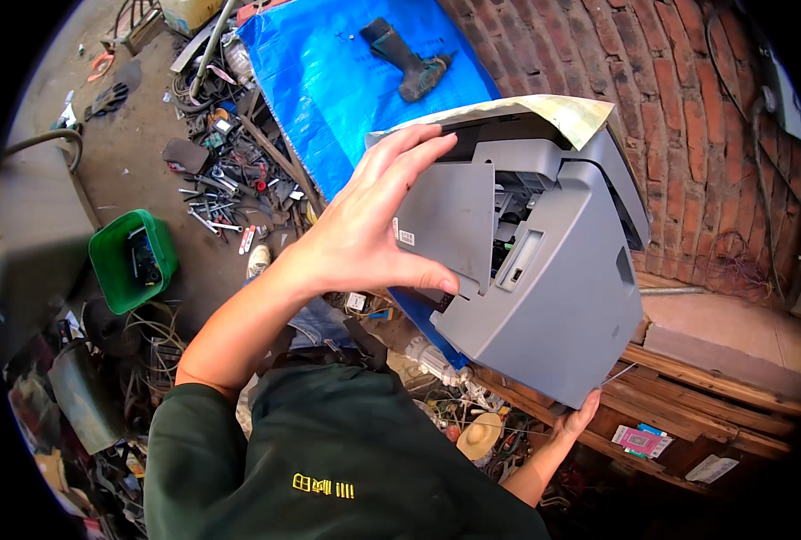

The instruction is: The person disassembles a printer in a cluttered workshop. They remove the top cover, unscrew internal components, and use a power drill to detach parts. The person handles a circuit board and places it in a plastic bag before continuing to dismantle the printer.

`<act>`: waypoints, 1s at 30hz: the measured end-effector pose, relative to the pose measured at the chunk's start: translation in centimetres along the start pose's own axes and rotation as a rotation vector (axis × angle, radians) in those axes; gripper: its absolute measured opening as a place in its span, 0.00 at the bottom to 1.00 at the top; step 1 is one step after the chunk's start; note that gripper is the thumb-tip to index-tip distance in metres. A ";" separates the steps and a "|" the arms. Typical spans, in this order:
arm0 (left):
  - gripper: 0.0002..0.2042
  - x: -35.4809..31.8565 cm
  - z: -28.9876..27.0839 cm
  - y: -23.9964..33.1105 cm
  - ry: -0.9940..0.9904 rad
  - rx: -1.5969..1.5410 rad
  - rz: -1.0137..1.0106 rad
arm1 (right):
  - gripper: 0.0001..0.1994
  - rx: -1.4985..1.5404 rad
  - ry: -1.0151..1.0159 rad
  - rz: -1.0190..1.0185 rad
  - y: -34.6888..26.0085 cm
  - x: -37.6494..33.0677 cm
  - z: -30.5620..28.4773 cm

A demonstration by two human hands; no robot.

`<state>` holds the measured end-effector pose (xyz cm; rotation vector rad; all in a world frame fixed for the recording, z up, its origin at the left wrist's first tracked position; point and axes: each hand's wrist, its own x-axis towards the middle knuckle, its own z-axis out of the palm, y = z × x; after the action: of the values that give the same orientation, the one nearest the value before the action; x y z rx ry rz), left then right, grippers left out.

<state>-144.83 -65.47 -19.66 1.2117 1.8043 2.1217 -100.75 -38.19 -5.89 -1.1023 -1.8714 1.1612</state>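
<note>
A grey printer (562,297) stands tilted in front of me, with a flat grey side panel (450,216) slanting out from its body. Between panel and housing a gap shows dark inner parts. My left hand (373,211) reaches across the panel, fingers stretched toward its upper side and thumb near its lower edge, spread wide apart. At the printer's lower right corner is my right hand (580,416), its fingers curled against the housing. A thin metal rod (618,373) sticks out from those fingers; its other end is hidden.
A wooden bench (715,396) runs along the brick wall (616,54). Behind the printer, a cordless drill (405,58) lies on a blue tarp (328,81). Loose tools and scrap (238,171) cover the floor to the left, near a green bin (130,261).
</note>
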 end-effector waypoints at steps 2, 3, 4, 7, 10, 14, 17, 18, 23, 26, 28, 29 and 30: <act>0.55 1.1 0.3 -1.5 -0.130 -0.033 -0.050 | 0.29 0.009 0.028 0.011 -0.5 0.0 1.0; 0.53 1.2 0.7 -1.7 -0.135 -0.043 -0.064 | 0.28 -0.008 0.070 0.018 -0.5 0.0 1.3; 0.51 1.1 1.0 -1.9 -0.140 -0.054 -0.077 | 0.28 -0.065 0.074 0.028 -0.7 0.2 1.2; 0.44 0.4 1.0 -1.8 -0.035 -0.017 -0.086 | 0.28 -0.200 0.052 0.054 -1.6 0.3 0.5; 0.40 -0.6 1.0 -1.7 0.019 -0.017 -0.098 | 0.28 -0.282 0.014 0.068 -2.9 0.5 0.0; 0.37 -0.7 1.3 -2.2 0.032 -0.112 -0.064 | 0.25 -0.430 0.050 0.074 -3.2 0.1 0.1; 0.37 -0.4 1.2 -3.4 0.044 -0.054 -0.027 | 0.24 -0.349 0.011 0.168 -3.4 0.3 0.9; 0.37 -0.2 1.2 -3.4 0.045 -0.056 -0.031 | 0.23 -0.285 0.008 0.201 -3.4 0.5 1.3; 0.44 -0.2 1.6 -2.8 0.137 -0.055 -0.015 | 0.30 -0.308 0.262 0.171 -2.2 0.5 1.1; 0.46 -1.8 1.5 -2.8 0.236 -0.016 0.040 | 0.33 -0.141 0.253 0.267 -1.9 -0.5 -0.8; 0.40 -4.5 1.8 -3.0 0.297 -0.022 0.043 | 0.29 0.034 0.456 0.236 -1.2 -2.0 1.4; 0.36 -6.5 2.0 -3.5 0.316 -0.005 0.011 | 0.27 0.097 0.484 0.237 -0.1 -2.7 2.6; 0.31 -8.4 2.1 -3.8 0.317 0.022 -0.026 | 0.25 0.155 0.519 0.234 0.9 -3.8 3.7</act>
<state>-139.32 -67.29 -27.20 0.8886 1.9528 2.3964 -102.07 -42.70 -8.50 -1.4008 -1.2620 1.0008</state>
